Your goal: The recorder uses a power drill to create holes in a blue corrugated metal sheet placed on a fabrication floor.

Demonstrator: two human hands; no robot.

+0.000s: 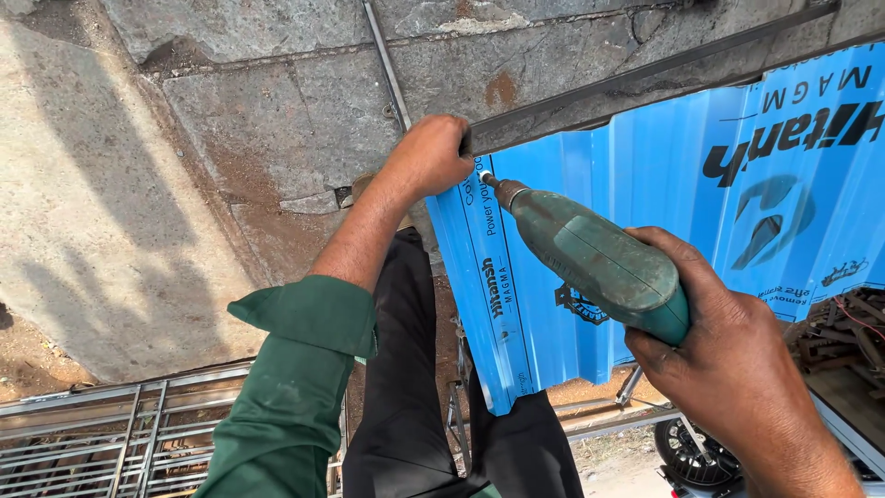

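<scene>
My right hand grips a worn green power drill, its tip pressed against the upper left corner of a blue corrugated roofing sheet. My left hand, in a green sleeve, clasps the end of a dark steel bar at the sheet's top edge, right beside the drill tip. A small white fastener shows at the tip.
Below lies stone paving with a thin rod running across it. A metal grille sits at lower left, a motorbike wheel at lower right, and scrap metal at the right edge. My dark trouser legs hang beneath.
</scene>
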